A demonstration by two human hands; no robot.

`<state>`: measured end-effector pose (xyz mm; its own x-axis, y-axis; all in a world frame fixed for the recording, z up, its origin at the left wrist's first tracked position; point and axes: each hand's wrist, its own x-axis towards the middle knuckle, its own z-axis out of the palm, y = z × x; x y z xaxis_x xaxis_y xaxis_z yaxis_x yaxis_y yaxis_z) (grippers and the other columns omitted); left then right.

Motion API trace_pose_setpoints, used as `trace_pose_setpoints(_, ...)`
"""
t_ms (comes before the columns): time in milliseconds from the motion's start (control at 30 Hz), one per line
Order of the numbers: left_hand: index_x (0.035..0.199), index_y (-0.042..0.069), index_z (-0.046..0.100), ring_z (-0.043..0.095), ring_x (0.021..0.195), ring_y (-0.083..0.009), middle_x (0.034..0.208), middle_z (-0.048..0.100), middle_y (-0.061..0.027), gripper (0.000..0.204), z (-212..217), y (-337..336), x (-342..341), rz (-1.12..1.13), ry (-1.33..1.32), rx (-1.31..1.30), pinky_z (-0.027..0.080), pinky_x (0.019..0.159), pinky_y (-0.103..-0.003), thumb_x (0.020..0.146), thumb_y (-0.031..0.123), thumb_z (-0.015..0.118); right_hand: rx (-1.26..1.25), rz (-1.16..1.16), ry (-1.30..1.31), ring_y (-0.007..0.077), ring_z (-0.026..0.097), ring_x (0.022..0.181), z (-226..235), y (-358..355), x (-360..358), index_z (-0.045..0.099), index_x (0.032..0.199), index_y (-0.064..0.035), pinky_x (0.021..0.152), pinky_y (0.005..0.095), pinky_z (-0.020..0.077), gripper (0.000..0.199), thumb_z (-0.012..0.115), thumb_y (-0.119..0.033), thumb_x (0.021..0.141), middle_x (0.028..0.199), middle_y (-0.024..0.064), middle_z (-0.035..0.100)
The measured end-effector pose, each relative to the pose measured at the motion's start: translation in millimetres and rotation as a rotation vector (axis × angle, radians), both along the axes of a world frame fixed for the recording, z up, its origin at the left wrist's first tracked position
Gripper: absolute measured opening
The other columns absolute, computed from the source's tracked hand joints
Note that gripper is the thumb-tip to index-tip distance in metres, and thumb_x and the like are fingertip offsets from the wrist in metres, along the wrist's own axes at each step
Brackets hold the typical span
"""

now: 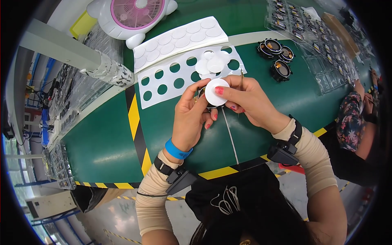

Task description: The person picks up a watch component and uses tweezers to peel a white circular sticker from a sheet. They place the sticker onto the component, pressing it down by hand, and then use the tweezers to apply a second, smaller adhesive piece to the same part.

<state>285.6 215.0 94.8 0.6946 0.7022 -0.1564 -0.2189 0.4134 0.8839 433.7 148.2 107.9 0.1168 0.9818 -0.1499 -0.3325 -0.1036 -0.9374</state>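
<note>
My left hand is closed around a small round part with a dark rim, mostly hidden by the fingers. Over its front lies a white round disc, pinched under the thumb of my right hand. A thin pointed metal tool juts up from between my right fingers; its lower end is hidden. Just beyond both hands is a white sheet with round cut-outs, and several loose white discs are piled on its right side.
Behind lies a sheet of uncut-looking white circles, with a pink and white fan past it. Several round black parts sit to the right, near clear plastic trays. A co-worker's patterned sleeve shows at far right. Striped tape edges the green table.
</note>
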Motion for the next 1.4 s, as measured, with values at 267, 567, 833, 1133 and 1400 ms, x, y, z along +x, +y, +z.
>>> trace_pose_setpoints(267, 0.121, 0.002, 0.043, 0.05, 0.055, -0.0094, 0.091, 0.057, -0.0083, 0.029, -0.2, 2.4, -1.0, -0.022, -0.072, -0.044, 0.035, 0.042, -0.018, 0.093, 0.007, 0.039, -0.003, -0.009, 0.008, 0.0011, 0.036, 0.054, 0.4, 0.4, -0.7, 0.06, 0.098, 0.0007, 0.043, 0.0163, 0.0232, 0.024, 0.06, -0.019, 0.084, 0.07, -0.0025, 0.053)
trace_pose_setpoints(567, 0.12, 0.002, 0.044, 0.052, 0.054, -0.0088, 0.082, 0.058, -0.008, 0.033, -6.8, -2.3, 1.7, 0.005, 0.001, 0.095, 0.035, 0.041, -0.018, 0.087, 0.0, 0.045, 0.106, -0.02, -0.034, 0.0007, 0.042, 0.055, 1.0, -1.4, -2.9, 0.06, 0.097, 0.0009, 0.046, 0.0159, 0.0291, 0.022, 0.061, -0.016, 0.083, 0.075, -0.0007, 0.057)
trace_pose_setpoints(833, 0.127, 0.001, 0.037, 0.061, 0.072, -0.0176, 0.095, 0.057, -0.0116, 0.049, -1.8, -0.8, -0.2, -0.155, -0.01, 0.069, 0.054, 0.062, -0.026, 0.081, -0.009, 0.05, 0.156, -0.019, -0.181, 0.0032, 0.053, 0.068, -6.2, -5.7, -2.6, 0.057, 0.097, 0.0031, 0.057, 0.0174, 0.0429, 0.019, 0.059, -0.009, 0.083, 0.084, 0.0023, 0.058)
trace_pose_setpoints(1133, 0.132, 0.002, 0.028, 0.053, 0.104, -0.0232, 0.119, 0.044, -0.0122, 0.069, -1.6, 0.3, 2.1, -0.278, -0.097, 0.1, 0.05, 0.087, -0.036, 0.072, -0.018, 0.057, 0.086, -0.074, -0.25, 0.0038, 0.054, 0.074, -6.7, -8.3, -2.9, 0.054, 0.097, 0.0032, 0.058, 0.0174, 0.0463, 0.017, 0.054, -0.005, 0.081, 0.089, 0.0013, 0.056)
trace_pose_setpoints(1400, 0.132, 0.001, 0.028, 0.051, 0.107, -0.0231, 0.12, 0.043, -0.0111, 0.07, -7.4, -0.9, 1.9, -0.272, -0.157, -0.011, 0.049, 0.088, -0.038, 0.071, -0.018, 0.058, 0.076, -0.078, -0.3, 0.0039, 0.053, 0.077, -6.9, -10.3, -5.7, 0.054, 0.093, 0.004, 0.061, 0.0177, 0.0458, 0.015, 0.055, -0.004, 0.081, 0.096, 0.0016, 0.053)
